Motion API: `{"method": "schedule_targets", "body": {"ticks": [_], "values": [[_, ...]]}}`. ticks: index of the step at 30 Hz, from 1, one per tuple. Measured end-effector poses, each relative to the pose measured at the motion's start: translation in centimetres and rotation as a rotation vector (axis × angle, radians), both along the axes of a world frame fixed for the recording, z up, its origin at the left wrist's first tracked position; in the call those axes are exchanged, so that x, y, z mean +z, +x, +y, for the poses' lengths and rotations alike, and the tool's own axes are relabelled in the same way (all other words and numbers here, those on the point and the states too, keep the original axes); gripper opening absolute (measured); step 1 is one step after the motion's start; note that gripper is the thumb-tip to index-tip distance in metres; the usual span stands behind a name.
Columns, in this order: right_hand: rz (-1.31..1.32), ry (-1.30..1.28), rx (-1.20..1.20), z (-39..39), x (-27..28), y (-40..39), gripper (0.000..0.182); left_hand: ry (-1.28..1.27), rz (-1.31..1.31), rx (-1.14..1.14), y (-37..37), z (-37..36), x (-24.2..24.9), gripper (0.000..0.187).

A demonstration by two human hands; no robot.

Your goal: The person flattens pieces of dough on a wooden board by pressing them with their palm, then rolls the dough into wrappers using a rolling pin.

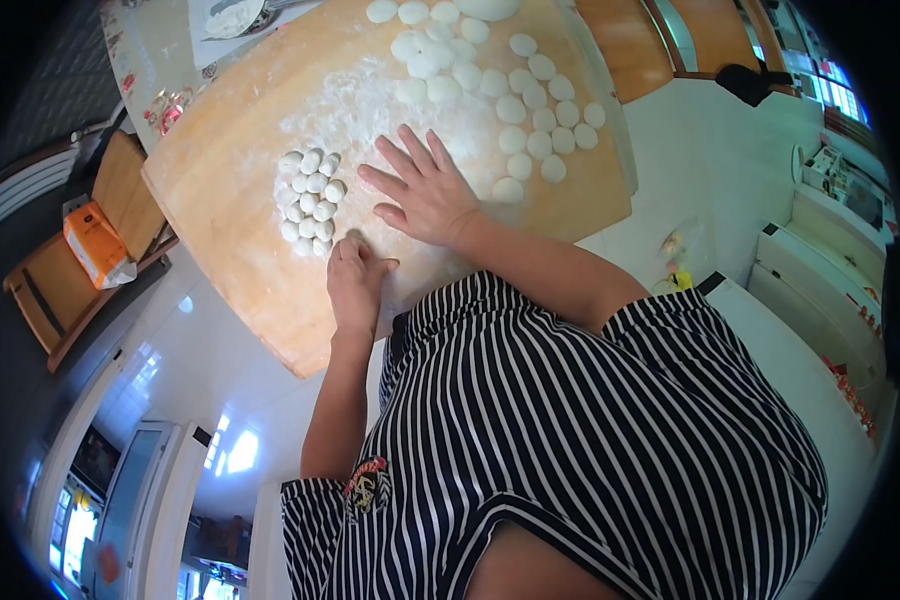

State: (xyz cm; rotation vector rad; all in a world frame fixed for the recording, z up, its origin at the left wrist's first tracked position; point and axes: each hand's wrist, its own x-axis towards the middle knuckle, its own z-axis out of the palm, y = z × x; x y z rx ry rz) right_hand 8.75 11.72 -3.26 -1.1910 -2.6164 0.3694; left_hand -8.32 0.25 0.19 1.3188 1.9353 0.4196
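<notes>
My right hand (428, 200) lies palm down over the floury middle of a wooden board (220, 240), its fingers spread. Left of it, my left hand (356, 285) rests on the board with its fingers bent and close together and the thumb held apart. Its fingertips are right at the near end of a cluster of small floured dough balls (312, 203). Flattened dough rounds (543, 120) are scattered over the right side of the board. More rounds (432, 58) overlap at the far side, close to a larger piece of dough (488, 6).
A bowl of white powder (232, 20) stands beyond the board on a flowered tablecloth (150, 75). To the left, a wooden chair (40, 290) carries an orange packet (98, 245). Another wooden chair (625, 45) stands at the far right. White cabinets (820, 260) line the right side.
</notes>
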Motion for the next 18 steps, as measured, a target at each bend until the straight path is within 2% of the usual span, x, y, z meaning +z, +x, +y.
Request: {"method": "schedule_targets", "body": {"ticks": [4, 6, 11, 13, 14, 16, 18], "values": [[0.002, 0.018, 0.001, -0.1, -0.1, -0.1, 0.064, 0.035, 0.020, 0.003, -0.2, -0.1, -0.1, 0.043], [-0.051, 0.021, 0.003, -0.1, -0.3, 0.0, 0.063, -0.024, -0.019, 0.017, -0.2, 0.0, 0.0, 0.044], [-0.119, 0.022, -0.014, 0.0, 0.2, 2.8, 0.053, -0.063, -0.022, 0.025, 0.2, 0.8, 0.6, 0.029], [-0.095, 0.066, -0.040, 0.1, -0.4, 5.5, 0.050, 0.259, 0.152, 0.099, 0.5, 1.9, 0.7, 0.022], [-0.080, 0.099, -0.056, 0.0, -0.8, 6.9, 0.048, 0.267, 0.149, 0.093, 0.4, 2.6, 0.7, 0.022], [-0.046, 0.115, -0.066, -0.1, -0.2, 8.6, 0.047, 0.482, 0.258, 0.044, -0.4, 4.4, 0.5, 0.027], [0.192, 0.011, -0.185, 0.1, 0.4, 9.2, 0.045, 0.535, 0.292, -0.027, -1.0, 5.7, -0.5, 0.031]]}}
